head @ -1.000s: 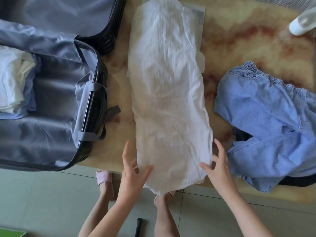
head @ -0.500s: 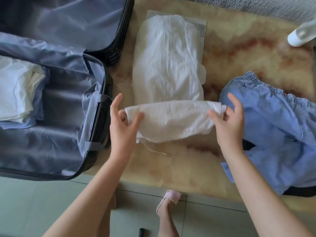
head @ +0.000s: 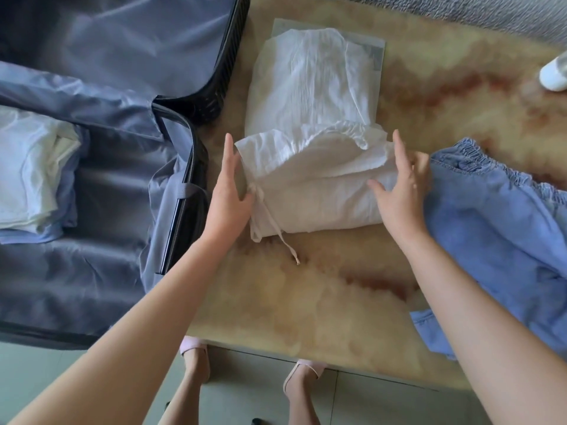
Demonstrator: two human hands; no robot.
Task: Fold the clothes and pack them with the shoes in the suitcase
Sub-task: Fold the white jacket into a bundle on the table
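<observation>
A white garment (head: 310, 124) lies on the marble table (head: 306, 302), its near half folded over onto the far half, a drawstring trailing from its left edge. My left hand (head: 230, 191) rests against the fold's left edge, fingers straight. My right hand (head: 399, 191) lies on the fold's right end, fingers spread and flat. The open suitcase (head: 92, 240) lies to the left, with folded white and light-blue clothes (head: 33, 176) in its near half. Crumpled blue denim trousers (head: 503, 240) lie at the right.
A white shoe (head: 553, 75) shows at the far right edge of the table. A flat paper sheet (head: 376, 53) lies under the white garment. The suitcase lid (head: 122, 41) lies open at the back left. My feet in pink sandals stand on the tiled floor below.
Both hands lifted the near end of the white garment, carried it away from me and laid it over the far half. Now they rest on the fold's two ends.
</observation>
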